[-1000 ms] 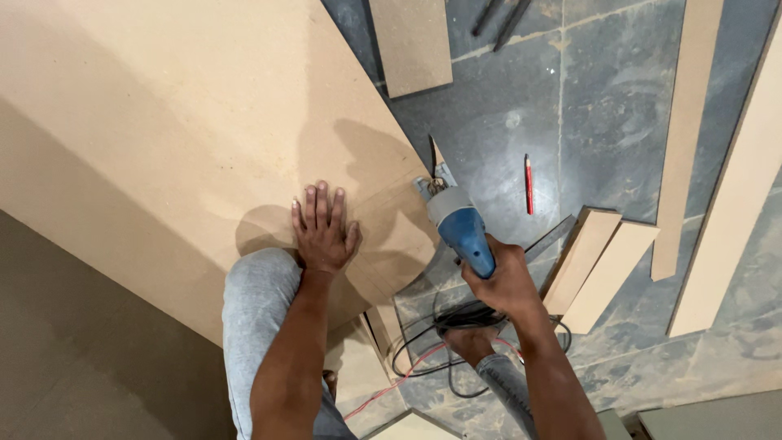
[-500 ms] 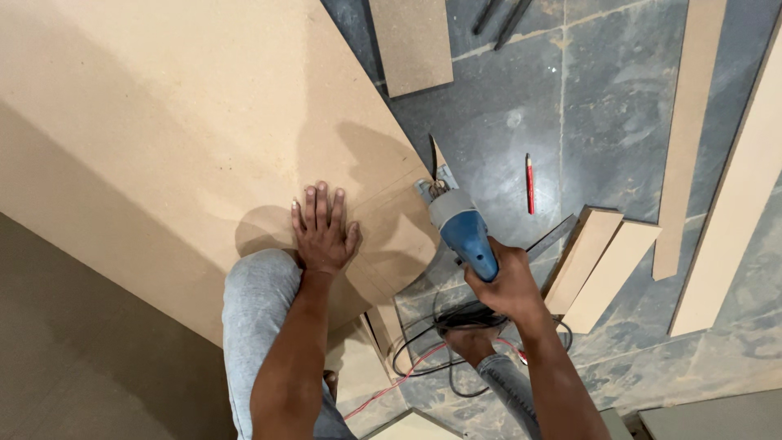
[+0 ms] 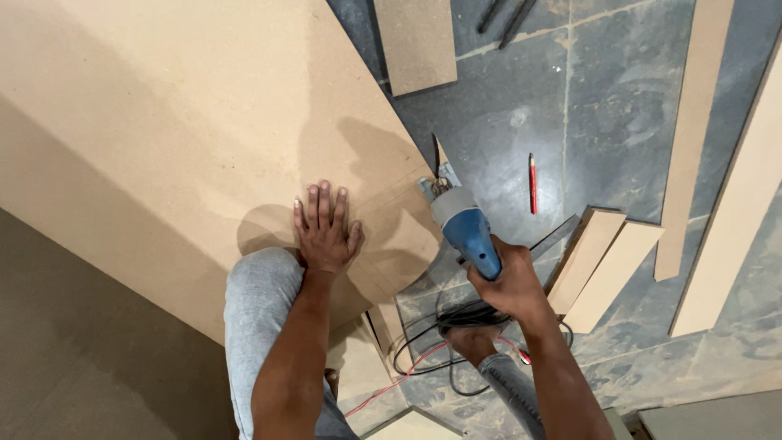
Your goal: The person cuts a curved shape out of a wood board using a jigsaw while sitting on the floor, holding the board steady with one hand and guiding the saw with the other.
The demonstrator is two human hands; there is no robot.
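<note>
Grey stone floor is showing beneath a large fibreboard sheet. Left hand is pressing flat, fingers spread, on the sheet. Right hand is gripping a blue power cutter at the sheet's edge, near a red pencil.

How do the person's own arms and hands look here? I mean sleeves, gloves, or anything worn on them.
Both forearms are bare: no sleeves reach into view. The left hand and the right hand wear no gloves, and no ring, watch or bracelet shows on either. The fingernails on the left hand look short. Below the arms, the legs are in light blue-grey jeans.
</note>
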